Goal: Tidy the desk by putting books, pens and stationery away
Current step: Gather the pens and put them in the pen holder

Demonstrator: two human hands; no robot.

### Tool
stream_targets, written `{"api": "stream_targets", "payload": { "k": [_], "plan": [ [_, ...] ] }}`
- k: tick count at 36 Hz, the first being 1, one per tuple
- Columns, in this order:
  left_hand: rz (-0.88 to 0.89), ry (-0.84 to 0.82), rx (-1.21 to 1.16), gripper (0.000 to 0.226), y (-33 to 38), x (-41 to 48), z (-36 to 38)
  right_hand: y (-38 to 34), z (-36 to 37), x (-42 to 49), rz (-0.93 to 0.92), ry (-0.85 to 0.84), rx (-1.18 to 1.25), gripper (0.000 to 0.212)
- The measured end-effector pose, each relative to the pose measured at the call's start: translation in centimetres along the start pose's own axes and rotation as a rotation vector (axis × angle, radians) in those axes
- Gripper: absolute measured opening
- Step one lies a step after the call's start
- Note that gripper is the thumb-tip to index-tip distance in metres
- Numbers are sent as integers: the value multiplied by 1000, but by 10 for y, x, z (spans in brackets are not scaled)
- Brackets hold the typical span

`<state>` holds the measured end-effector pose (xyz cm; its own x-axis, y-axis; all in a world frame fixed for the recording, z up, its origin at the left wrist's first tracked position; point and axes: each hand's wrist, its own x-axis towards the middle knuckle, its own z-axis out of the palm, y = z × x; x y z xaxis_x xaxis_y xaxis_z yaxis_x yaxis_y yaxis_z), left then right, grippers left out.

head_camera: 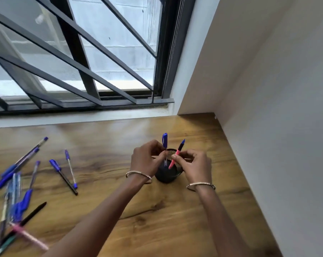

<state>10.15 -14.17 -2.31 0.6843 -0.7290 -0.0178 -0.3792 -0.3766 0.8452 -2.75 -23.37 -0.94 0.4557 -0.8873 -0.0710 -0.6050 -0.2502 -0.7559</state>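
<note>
- The blue pen (164,140) stands nearly upright, cap up, with its clear barrel reaching down into the black mesh cup (166,178).
- The pink pen (177,153) leans, blue end up and to the right, pink end down into the cup's mouth.
- The left hand (145,158) pinches the blue pen's barrel with curled fingers just above the rim.
- The right hand (196,164) pinches the pink pen at mid-length, fingers curled.
- Both forearms reach forward over the cup, and each wrist wears a bangle (138,176).
- The cup sits on a wooden desk (157,219), near its right far corner.
- Loose pens (24,199) lie scattered well to the left, blurred.
- A barred window (82,52) is behind the desk, and a pale wall (268,89) is on the right.
</note>
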Motion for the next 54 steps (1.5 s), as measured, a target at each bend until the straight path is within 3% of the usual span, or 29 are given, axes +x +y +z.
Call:
{"api": "stream_targets", "payload": {
  "k": [8, 16, 21, 26, 29, 33, 37, 40, 48, 54],
  "plan": [
    [15, -48, 160, 8, -7, -39, -25, -5, 15, -34, -27, -129, -105, 20],
    [22, 20, 287, 16, -10, -51, -28, -15, 18, -45, -41, -160, -266, 22],
    [-40, 104, 135, 29, -12, -59, -39, -21, 11, -54, -82, -33, -266, 18],
    [-106, 179, 65, 23, -27, -69, -65, -41, 3, -75, -199, 273, -207, 7],
    [-193, 251, 80, 18, -47, -78, -91, -58, 17, -86, -320, 354, -156, 6],
    [-383, 329, 103, 14, -88, -91, -126, -86, 63, -100, -441, 189, -86, 2],
    [-610, 347, 103, 14, -127, -97, -153, -104, 131, -100, -362, -124, -92, 9],
    [-678, 338, 102, 15, -141, -93, -166, -117, 176, -94, -311, -274, -135, 13],
    [-743, 370, 110, 37, -161, -58, -180, -139, 246, -75, -166, -471, -300, 23],
    [-797, 296, 178, 40, -183, -40, -183, -143, 255, -69, -124, -470, -379, 26]
  ]
}}
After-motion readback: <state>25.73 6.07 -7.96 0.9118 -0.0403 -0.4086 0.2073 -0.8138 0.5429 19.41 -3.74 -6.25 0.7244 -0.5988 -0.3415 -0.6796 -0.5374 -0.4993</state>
